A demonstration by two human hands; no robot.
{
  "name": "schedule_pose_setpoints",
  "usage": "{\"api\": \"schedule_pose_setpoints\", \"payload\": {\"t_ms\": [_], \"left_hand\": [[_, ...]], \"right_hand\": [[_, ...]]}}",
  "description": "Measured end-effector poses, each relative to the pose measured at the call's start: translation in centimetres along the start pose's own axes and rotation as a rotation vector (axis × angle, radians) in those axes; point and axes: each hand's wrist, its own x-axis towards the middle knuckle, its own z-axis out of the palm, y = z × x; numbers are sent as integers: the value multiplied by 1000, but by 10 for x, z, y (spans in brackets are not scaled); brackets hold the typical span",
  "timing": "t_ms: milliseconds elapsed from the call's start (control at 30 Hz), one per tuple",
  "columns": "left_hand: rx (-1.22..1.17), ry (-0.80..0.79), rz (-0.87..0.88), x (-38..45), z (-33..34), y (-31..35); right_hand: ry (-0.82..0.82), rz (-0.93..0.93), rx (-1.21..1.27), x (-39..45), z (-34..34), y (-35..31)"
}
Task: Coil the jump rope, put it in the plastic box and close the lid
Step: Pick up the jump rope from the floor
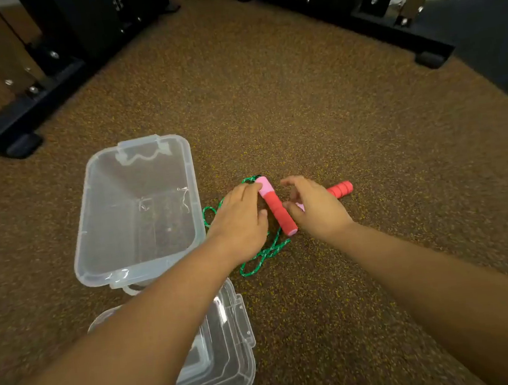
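A jump rope lies on the brown speckled floor right of the box. Its green cord (264, 254) is bunched in loops, partly hidden under my left hand. One red and pink handle (276, 207) lies between my hands; a second red handle (340, 189) sticks out beyond my right hand. My left hand (240, 219) rests flat over the cord, fingertips touching the pink end of the near handle. My right hand (313, 205) hovers with curled, parted fingers over the second handle. The clear plastic box (94, 240) stands open and empty at left. Its clear lid (228, 351) lies below it, partly under my left forearm.
Black bases of gym racks stand at the far left (5, 137) and the far right (426, 55). Open brown floor stretches between them and to the right of the rope.
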Motion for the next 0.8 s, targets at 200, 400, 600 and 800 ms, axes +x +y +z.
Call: {"api": "schedule_pose_setpoints", "payload": {"t_ms": [200, 400, 600, 800], "left_hand": [[-52, 1, -66, 1, 18, -9], [-100, -9, -116, -2, 34, -20], [-143, -18, -125, -7, 39, -22], [-181, -34, -125, -15, 40, -22]], "right_hand": [[-131, 135, -146, 15, 22, 7], [-51, 94, -493, 45, 41, 13], [-126, 167, -528, 63, 69, 20], [-23, 175, -417, 70, 71, 13]]}}
